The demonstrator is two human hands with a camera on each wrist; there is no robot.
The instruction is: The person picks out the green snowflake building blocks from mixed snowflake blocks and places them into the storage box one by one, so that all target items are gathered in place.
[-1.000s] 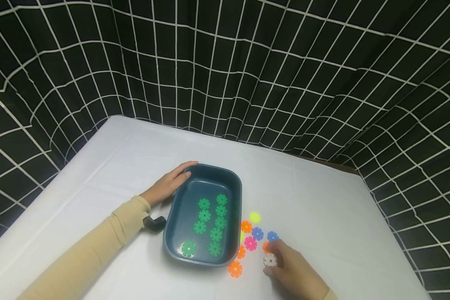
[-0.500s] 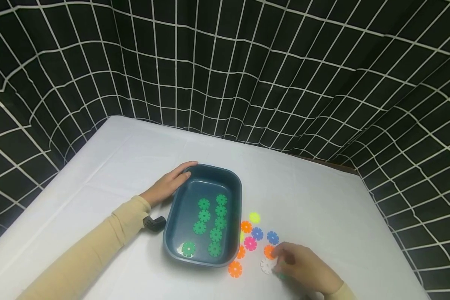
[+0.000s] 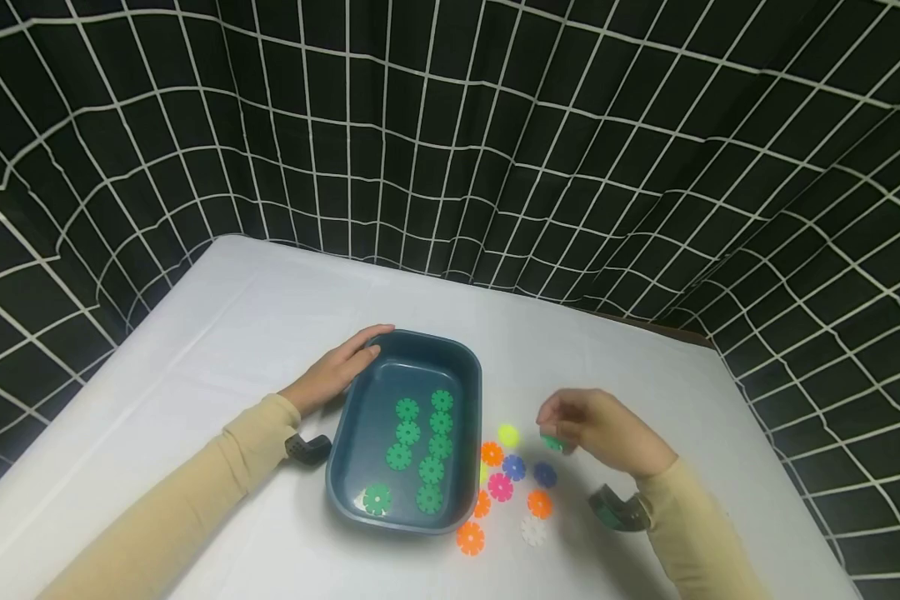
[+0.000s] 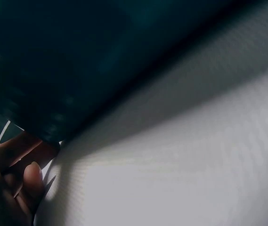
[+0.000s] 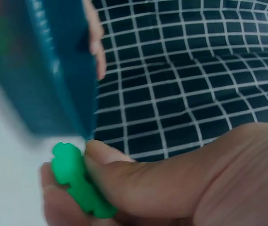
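In the head view my left hand holds the far left corner of a dark blue-green plastic tub, thumb over the rim. The left wrist view shows its fingers, partly in shadow, at the outside of the tub wall. My right hand is raised above the table, right of the tub, and pinches a green interlocking disc between thumb and fingers. Inside the tub lie several green notched discs. Loose on the cloth are a white disc, a pink disc and several others.
Orange discs, blue discs and yellow discs lie close to the tub's right wall. A white cloth covers the table. Black curtain with a white grid surrounds its far sides.
My right hand has released the white disc onto the cloth, picked up a green disc, and risen away towards the far side. The left hand and tub stay put.
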